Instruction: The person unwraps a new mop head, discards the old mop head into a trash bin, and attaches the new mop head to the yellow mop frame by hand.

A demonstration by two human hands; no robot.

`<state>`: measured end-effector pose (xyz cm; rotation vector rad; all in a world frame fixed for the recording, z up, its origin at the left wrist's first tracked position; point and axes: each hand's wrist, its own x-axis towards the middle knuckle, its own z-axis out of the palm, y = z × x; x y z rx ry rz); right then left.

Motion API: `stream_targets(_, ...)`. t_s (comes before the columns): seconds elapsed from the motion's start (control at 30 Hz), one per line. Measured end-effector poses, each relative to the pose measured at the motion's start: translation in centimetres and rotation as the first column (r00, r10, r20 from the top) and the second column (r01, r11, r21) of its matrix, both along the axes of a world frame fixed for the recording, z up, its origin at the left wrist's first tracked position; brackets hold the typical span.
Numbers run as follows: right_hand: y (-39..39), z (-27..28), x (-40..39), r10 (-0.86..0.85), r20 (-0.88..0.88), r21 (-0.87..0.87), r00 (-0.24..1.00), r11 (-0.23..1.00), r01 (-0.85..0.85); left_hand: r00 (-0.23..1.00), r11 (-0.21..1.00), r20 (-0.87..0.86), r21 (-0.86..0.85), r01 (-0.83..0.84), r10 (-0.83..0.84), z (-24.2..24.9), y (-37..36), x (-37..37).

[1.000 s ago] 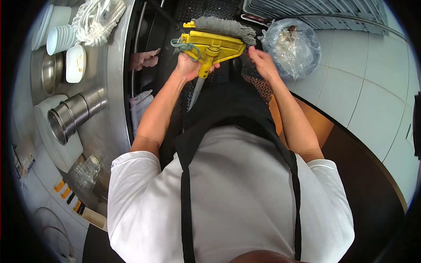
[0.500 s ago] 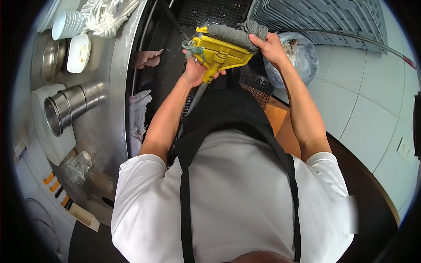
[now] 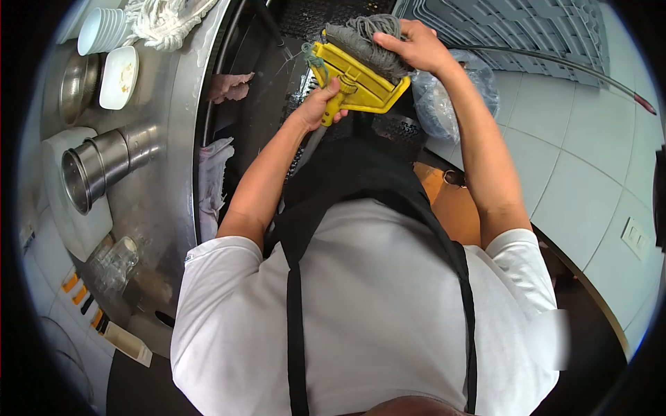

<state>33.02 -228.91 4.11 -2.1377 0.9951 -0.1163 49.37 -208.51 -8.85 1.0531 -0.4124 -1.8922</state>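
In front of my apron is a mop with a yellow plastic clamp (image 3: 361, 80) and a bundle of grey strands (image 3: 371, 45) at its far side. My left hand (image 3: 321, 107) is wrapped round the neck of the clamp, where the metal pole (image 3: 312, 144) joins it. My right hand (image 3: 418, 46) grips the grey strands, thumb on top and its other fingers partly hidden. Some greenish strands (image 3: 316, 61) hang at the clamp's left corner.
Left is a steel counter (image 3: 173, 139) with metal pots (image 3: 97, 166), a white dish (image 3: 119, 78), stacked cups (image 3: 104, 31) and a white mop head (image 3: 163, 24). Grey crates (image 3: 513, 35) and a clear plastic bag (image 3: 458, 97) are at the right.
My right hand has moved up and slightly left with the strands, which now bunch above the clamp. My left hand has shifted onto the clamp's neck, and the clamp has tilted.
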Motion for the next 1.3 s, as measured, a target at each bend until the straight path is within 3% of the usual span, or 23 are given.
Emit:
stream_targets(0.1, -0.7, -1.0, -3.2, 0.005, -0.073, 0.167, 0.997, 0.986, 0.008, 0.978, 0.999, -0.207, 0.043, 0.033, -0.023, -0.4, -0.3, 0.5)
stream_targets(0.17, 0.9, 0.0, -4.7, 0.002, -0.181, 0.232, 0.983, 0.972, 0.041, 0.975, 0.999, -0.221, 0.047, 0.025, -0.014, 0.3, -0.5, 0.6)
stream_targets(0.23, 2.8, 1.4, -4.9, -0.038, -0.259, 0.475, 0.965, 0.865, 0.162, 0.97, 0.998, -0.238, 0.031, 0.049, -0.04, 0.1, -0.6, 0.8)
stream_targets(0.33, 4.8, -0.3, -3.2, -0.372, -0.145, 0.631, 0.917, 0.679, 0.375, 0.976, 0.998, -0.21, 0.019, 0.057, -0.052, 0.2, -0.7, 0.3)
stream_targets(0.47, 4.1, -1.7, -2.6, -0.541, 0.101, 0.86, 0.835, 0.469, 0.199, 0.977, 0.998, -0.208, 0.021, 0.057, -0.051, 0.1, -0.5, 0.4)
stream_targets(0.57, 3.9, -0.6, -1.1, -0.476, 0.123, 0.837, 0.871, 0.521, 0.166, 0.98, 0.998, -0.19, 0.035, 0.057, -0.049, 0.6, -0.2, 0.0)
stream_targets(0.63, 3.5, -1.0, 0.1, -0.439, 0.12, 0.739, 0.891, 0.638, 0.215, 0.982, 0.998, -0.185, 0.034, 0.054, -0.047, 0.5, -0.1, -0.2)
stream_targets(0.8, 1.6, -1.2, 4.0, -0.228, 0.031, 0.414, 0.973, 0.889, 0.195, 0.983, 0.997, -0.172, 0.034, 0.07, -0.063, 0.4, 0.1, -0.6)
stream_targets(0.9, 0.3, -2.8, 6.4, -0.127, -0.05, 0.211, 0.991, 0.968, 0.135, 0.989, 0.999, -0.143, 0.025, 0.031, -0.027, 0.8, 0.3, -1.0)
stream_targets(1.0, -1.0, -4.9, 8.8, -0.08, -0.224, -0.049, 0.971, 0.996, 0.071, 0.986, 1.0, -0.164, 0.029, 0.01, -0.005, 0.4, 0.4, -1.2)
stream_targets(1.1, -0.5, -3.2, 12.4, 0.023, -0.436, -0.041, 0.9, 0.998, -0.045, 0.988, 0.999, -0.157, 0.052, 0.008, 0.0, 0.7, 0.4, -1.9)
stream_targets(1.13, -0.6, -4.9, 13.4, -0.005, -0.417, -0.106, 0.909, 0.993, -0.043, 0.987, 0.998, -0.158, 0.061, 0.011, -0.001, 0.6, 0.7, -1.8)
stream_targets(1.3, -1.7, -6.8, 14.1, 0.005, -0.438, -0.084, 0.899, 0.995, -0.047, 0.983, 0.997, -0.182, 0.081, 0.02, -0.005, 0.4, 0.5, -1.8)
